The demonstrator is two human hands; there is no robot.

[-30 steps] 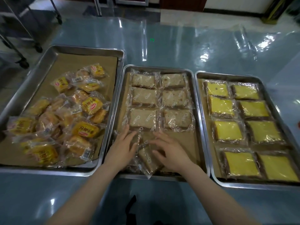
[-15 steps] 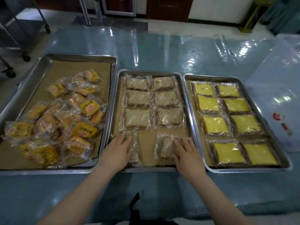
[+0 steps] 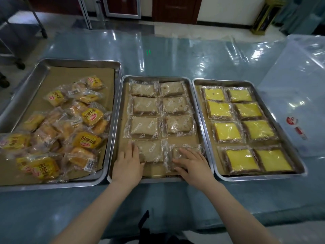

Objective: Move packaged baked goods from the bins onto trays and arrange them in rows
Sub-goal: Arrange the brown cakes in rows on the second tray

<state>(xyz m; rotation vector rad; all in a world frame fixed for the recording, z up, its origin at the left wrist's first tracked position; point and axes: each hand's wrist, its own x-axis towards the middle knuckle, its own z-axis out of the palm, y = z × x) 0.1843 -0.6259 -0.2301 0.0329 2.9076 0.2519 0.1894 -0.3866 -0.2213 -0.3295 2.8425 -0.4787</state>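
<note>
The middle tray holds brown wrapped cakes in two columns. My left hand lies flat against the left edge of the near-left cake. Flat fingers of my right hand press on the near-right cake, which lies a bit lower than its neighbour. On the right tray yellow-topped cakes sit in neat rows. The left tray carries a loose heap of yellow bread packets.
A clear plastic bin lid lies on the table to the right of the trays. Glossy plastic sheeting covers the blue table. Metal cart legs stand on the floor at the far left.
Both hands have spread the two near cakes from a pile into the front row. The left cake now lies flat beside the right one. The view has tilted up and shifted right.
</note>
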